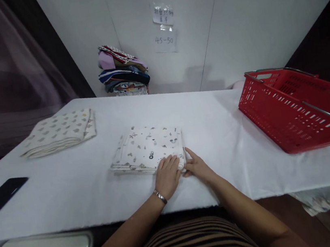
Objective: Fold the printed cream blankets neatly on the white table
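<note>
**Our folded cloth should handle light and soft**

We have the printed white bundle at the near middle of the white-covered table. Our left hand lies flat, fingers together, on its near right part; our right hand has its fingers spread at the near right corner, and we cannot tell whether they pinch it. The hands are close beside each other. We judge the fabric limp, hardly slippery and not fragile, though its layers could slide apart, so we would best hold opposite folded edges with all layers between thumb and fingers.
</note>
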Tool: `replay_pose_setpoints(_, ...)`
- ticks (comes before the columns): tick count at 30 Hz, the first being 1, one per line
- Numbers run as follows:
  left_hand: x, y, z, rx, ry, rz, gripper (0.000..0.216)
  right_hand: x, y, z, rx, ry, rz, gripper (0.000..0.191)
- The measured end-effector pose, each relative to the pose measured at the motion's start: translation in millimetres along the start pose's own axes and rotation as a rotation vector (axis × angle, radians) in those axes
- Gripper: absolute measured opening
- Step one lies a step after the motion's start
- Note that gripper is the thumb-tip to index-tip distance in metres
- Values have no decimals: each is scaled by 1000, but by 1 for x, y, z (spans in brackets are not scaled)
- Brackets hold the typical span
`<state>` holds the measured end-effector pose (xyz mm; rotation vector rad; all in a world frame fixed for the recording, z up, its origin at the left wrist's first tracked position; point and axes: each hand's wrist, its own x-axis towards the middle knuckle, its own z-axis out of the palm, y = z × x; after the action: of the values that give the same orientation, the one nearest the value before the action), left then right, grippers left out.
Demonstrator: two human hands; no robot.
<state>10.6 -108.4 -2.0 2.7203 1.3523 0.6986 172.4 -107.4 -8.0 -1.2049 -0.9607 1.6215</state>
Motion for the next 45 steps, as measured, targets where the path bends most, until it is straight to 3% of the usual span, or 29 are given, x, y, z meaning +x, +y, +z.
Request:
replay_pose_setpoints(7, -3, -3, -6, 16, -7, 21, 51, 0, -5, 0, -13, -29, -2, 95)
replay_pose_setpoints(12, 5, -8, -5, -18, 15, -12, 45, -6, -17, 0, -185, -62, -91, 83)
replay_pose_setpoints(16, 7, -10, -5, -56, 50, -36, 41, 4, -23, -13, -345, -101, -165, 69)
replay_pose_setpoints(20, 6, -12, -5, -101, 112, -72, 42, 45, -30, -37, -618, 139, -297, 47)
replay_pose_setpoints(23, 6, -13, -5, -109, 115, -87, 42, 83, -40, -47, -825, 330, -319, 44)
replay_pose_setpoints(25, 6, -13, -5, -106, 107, -81, 42, 104, -47, -47, -921, 375, -317, 45)
replay_pose_setpoints(31, 6, -13, -3, -88, 79, -52, 41, 136, -61, -37, -1046, 208, -405, 37)
replay_pose_setpoints(40, 3, -15, -1, -112, 76, -37, 40, 160, -63, -49, -1037, 108, -414, 42)
replay_pose_setpoints(45, 3, -14, 0, -90, 59, -31, 42, 163, -67, -48, -1044, 83, -397, 35)
